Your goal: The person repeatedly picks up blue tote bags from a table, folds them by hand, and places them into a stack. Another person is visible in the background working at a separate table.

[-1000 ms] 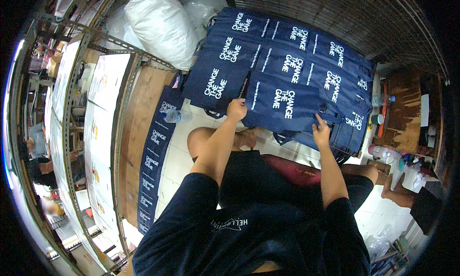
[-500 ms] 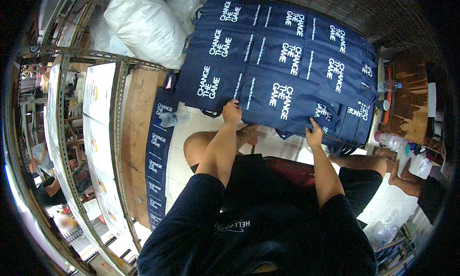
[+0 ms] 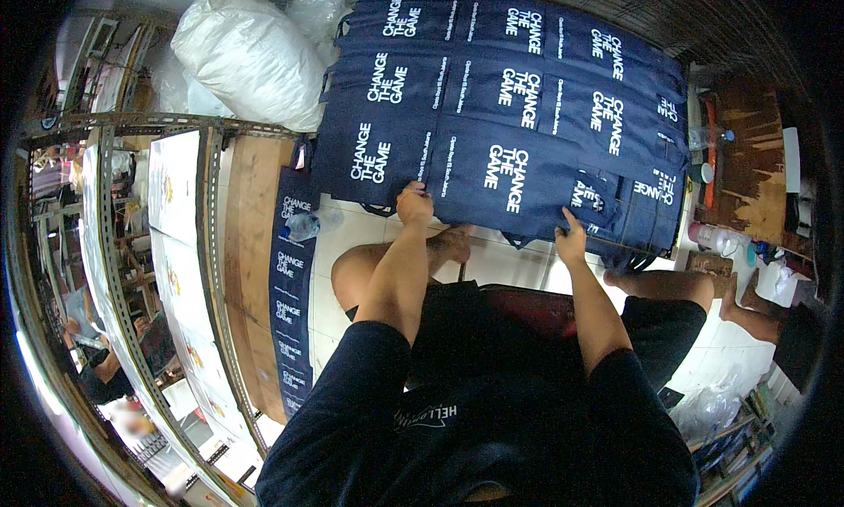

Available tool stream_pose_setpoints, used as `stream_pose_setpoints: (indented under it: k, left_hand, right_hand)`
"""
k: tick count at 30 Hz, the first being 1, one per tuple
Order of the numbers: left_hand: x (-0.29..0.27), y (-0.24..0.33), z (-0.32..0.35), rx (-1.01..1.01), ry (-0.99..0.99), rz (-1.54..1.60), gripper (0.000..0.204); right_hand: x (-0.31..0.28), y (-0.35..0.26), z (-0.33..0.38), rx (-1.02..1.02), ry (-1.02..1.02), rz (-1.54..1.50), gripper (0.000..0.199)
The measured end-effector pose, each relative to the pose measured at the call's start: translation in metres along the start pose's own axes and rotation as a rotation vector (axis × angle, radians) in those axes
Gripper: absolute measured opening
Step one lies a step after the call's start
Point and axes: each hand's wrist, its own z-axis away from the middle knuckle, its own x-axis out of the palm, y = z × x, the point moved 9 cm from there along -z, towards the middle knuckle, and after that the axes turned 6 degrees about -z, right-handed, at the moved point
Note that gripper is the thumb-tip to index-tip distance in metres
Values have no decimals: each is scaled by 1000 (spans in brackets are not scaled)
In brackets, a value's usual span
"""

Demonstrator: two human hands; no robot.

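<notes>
Several navy fabric bags with white lettering lie flat in overlapping rows on the floor in front of me. My left hand (image 3: 413, 204) pinches the near edge of the nearest bag (image 3: 488, 177) at its left side. My right hand (image 3: 571, 240) grips the same near edge further right, beside a small folded navy piece (image 3: 596, 197). Both arms reach forward over my bent knees.
A large white sack (image 3: 246, 54) lies at the far left. A strip of stacked navy bags (image 3: 290, 287) and a plastic bottle (image 3: 303, 226) rest along a wooden board. Metal shelving (image 3: 149, 243) stands at left. A wooden table (image 3: 747, 155) with bottles sits at right.
Both hands have stayed on the near edge of the front bag; the view has shifted so the bags sit lower and nearer in the picture.
</notes>
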Motion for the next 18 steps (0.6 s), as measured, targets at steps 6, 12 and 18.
stream_pose_setpoints:
  k: [6,12,18]
  left_hand:
    - [-7,10,0,-45,-28,11,22]
    - [5,-5,-3,-51,-58,-8,25]
    - [6,-3,-6,-68,-68,56,21]
  right_hand:
    - [1,10,-1,11,37,23,55]
    - [9,26,-3,49,12,-54,57]
    - [-2,28,2,187,100,3,61]
